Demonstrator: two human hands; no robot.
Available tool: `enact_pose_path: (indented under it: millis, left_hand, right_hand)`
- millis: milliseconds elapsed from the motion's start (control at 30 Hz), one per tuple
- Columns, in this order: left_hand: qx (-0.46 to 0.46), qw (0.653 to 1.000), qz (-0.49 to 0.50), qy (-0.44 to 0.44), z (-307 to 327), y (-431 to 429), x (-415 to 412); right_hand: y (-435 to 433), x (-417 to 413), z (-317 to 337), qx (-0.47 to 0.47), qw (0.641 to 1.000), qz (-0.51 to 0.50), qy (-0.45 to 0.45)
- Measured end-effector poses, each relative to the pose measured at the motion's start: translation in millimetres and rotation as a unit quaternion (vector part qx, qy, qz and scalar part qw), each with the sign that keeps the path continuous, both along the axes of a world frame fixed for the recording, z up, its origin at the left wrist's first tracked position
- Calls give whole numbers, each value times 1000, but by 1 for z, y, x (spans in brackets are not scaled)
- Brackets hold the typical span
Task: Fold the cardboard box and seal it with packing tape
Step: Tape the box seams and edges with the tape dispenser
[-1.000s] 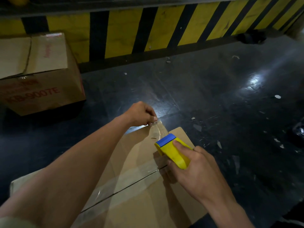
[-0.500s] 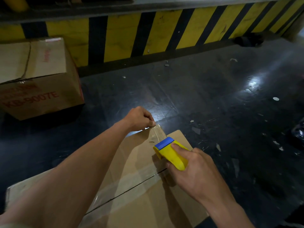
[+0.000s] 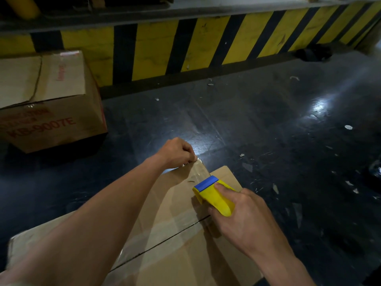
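A brown cardboard box (image 3: 175, 250) lies low in front of me with its top flaps closed and a dark seam running across. Clear tape covers part of the seam. My right hand (image 3: 245, 221) grips a yellow tape dispenser with a blue blade edge (image 3: 213, 193) over the box's far end. A short strip of clear tape (image 3: 199, 171) stretches from the dispenser to my left hand (image 3: 177, 151), which pinches the tape's free end just past the box's far edge.
A second, taped cardboard box (image 3: 49, 100) with red print stands at the left. A yellow and black striped kerb (image 3: 185, 44) runs along the back. The dark glossy floor (image 3: 288, 141) is littered with small scraps; a dark object (image 3: 313, 52) lies far right.
The dispenser and both hands hold nearly the same pose. The strip of tape between them stays short and taut; the view has tilted down slightly.
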State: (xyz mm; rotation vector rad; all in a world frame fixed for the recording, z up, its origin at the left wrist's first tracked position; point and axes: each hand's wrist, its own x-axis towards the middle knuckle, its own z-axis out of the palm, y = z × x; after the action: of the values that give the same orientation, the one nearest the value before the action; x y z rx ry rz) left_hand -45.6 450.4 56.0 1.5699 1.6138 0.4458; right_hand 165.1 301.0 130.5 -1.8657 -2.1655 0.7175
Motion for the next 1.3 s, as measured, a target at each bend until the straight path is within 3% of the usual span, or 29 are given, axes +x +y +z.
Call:
enact_pose_path:
  millis: [333,633,867,1067,1300]
  left_hand:
    - [-116,990,42,-61,0,5,1]
    - [-13,1000,27,-2,-12,-3,-1]
    - [-13,998,52,26,-12,-7,-5]
    - [70,996,2,53,-3,-11,4]
    - [49,996,-14,67,-13,-16,0]
  right_hand:
    - [2,-2,1,-1,1000,2,-7]
    - [2,-4,-1,-2,1000,-8,-15]
    - [-1,-3,-2,2,1000,-12,-15]
    - [-2,-2,-2,4,1000,-13,-16]
    - [-2,-2,-3,9,1000,-6,-20]
